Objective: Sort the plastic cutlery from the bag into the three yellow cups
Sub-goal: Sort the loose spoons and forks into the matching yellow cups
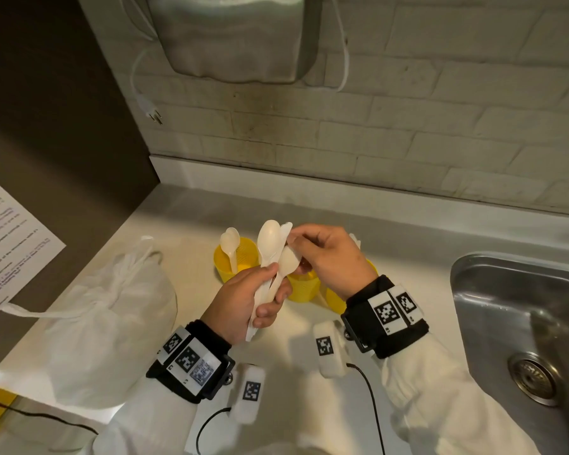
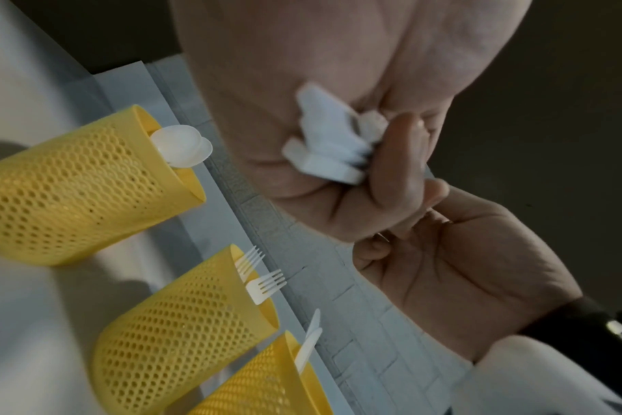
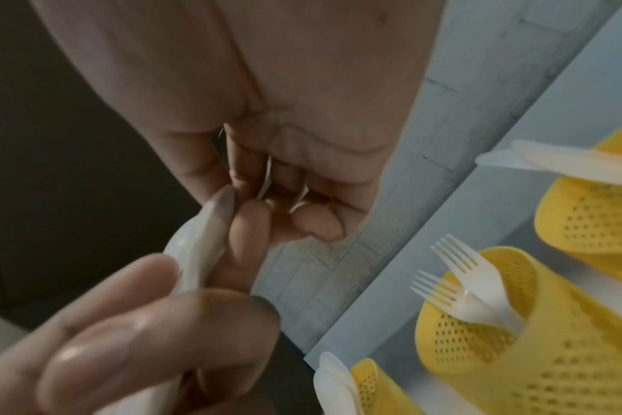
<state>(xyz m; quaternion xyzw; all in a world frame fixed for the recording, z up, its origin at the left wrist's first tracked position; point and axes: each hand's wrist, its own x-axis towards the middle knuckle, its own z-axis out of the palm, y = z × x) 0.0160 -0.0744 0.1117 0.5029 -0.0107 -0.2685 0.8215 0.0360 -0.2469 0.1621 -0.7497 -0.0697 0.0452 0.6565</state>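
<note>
— Left hand (image 1: 240, 300)?
— Fist wrapped round a bundle of white plastic cutlery (image 1: 270, 257).
— Right hand (image 1: 326, 257)?
— At two o'clock of it, fingertips pinching one spoon (bowl down).
— Cups?
— Three yellow cups (image 1: 235, 259) behind; cloth bag (image 1: 105, 310) at nine o'clock.

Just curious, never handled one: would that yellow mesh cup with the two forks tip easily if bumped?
Probably. The yellow perforated plastic cup looks thin-walled and light, and the white plastic forks lean out above its rim, which may raise its balance. It seems stiff, not floppy.
</note>
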